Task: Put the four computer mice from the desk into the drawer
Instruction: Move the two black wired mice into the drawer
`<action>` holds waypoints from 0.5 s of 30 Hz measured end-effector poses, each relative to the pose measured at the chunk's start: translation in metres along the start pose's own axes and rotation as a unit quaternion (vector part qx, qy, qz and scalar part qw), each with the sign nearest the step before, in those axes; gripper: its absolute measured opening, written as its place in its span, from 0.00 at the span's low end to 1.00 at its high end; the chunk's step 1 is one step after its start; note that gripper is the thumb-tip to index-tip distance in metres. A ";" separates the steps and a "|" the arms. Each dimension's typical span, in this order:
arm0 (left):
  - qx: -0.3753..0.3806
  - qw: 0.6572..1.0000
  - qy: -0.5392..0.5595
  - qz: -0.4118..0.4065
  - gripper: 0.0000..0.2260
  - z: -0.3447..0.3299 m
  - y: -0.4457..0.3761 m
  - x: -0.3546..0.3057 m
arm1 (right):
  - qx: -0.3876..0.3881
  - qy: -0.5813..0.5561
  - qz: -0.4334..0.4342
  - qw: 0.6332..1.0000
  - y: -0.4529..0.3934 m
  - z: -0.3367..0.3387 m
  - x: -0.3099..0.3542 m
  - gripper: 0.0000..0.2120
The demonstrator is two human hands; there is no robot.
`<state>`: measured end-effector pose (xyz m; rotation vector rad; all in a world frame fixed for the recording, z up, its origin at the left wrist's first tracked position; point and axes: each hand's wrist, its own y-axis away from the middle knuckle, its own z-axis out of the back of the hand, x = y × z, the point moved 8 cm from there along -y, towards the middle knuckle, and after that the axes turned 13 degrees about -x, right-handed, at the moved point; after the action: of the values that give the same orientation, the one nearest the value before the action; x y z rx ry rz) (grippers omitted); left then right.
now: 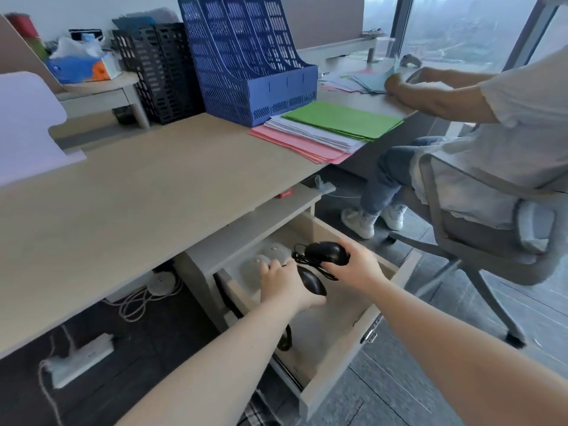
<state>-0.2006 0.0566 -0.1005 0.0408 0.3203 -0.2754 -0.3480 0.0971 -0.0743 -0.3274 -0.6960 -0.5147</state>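
The drawer (344,361) under the desk (147,192) stands pulled out. Two grey mice lie at its back: one (278,249) further in, the other (261,260) under my left fingertips. My left hand (284,284) is inside the drawer, wrapped around a black mouse (310,282) that sticks out on its right side. My right hand (353,265) hovers over the drawer and grips another black mouse (327,253) with its cable bundled at the left end. No mouse lies on the desk top.
A blue file rack (246,56), a black rack (159,72) and stacked green, white and pink papers (325,130) sit at the desk's back. A seated person on a chair (479,192) is close on the right. Power strips and cables (83,355) lie on the floor.
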 end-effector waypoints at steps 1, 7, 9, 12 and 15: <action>-0.007 1.000 0.006 0.005 0.41 -0.008 -0.001 0.002 | 0.015 0.016 0.001 1.000 -0.001 -0.005 -0.004 0.19; -0.029 0.997 0.037 0.068 0.34 -0.049 -0.017 0.009 | 0.075 0.051 -0.002 0.996 -0.016 -0.034 -0.018 0.23; -0.035 0.994 0.050 0.092 0.32 -0.058 -0.020 0.012 | 0.082 0.058 -0.005 0.995 -0.023 -0.041 -0.025 0.21; -0.026 0.992 0.056 0.111 0.32 -0.064 -0.021 0.016 | 0.109 0.076 -0.008 0.991 -0.030 -0.057 -0.034 0.23; -0.003 0.986 0.077 0.146 0.32 -0.078 -0.020 0.026 | 0.141 0.098 -0.012 0.985 -0.029 -0.071 -0.039 0.31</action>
<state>-0.2058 0.0371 -0.1829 0.1016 0.4628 0.0209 -0.3525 0.0544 -0.1487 -0.0029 -0.5718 -0.4569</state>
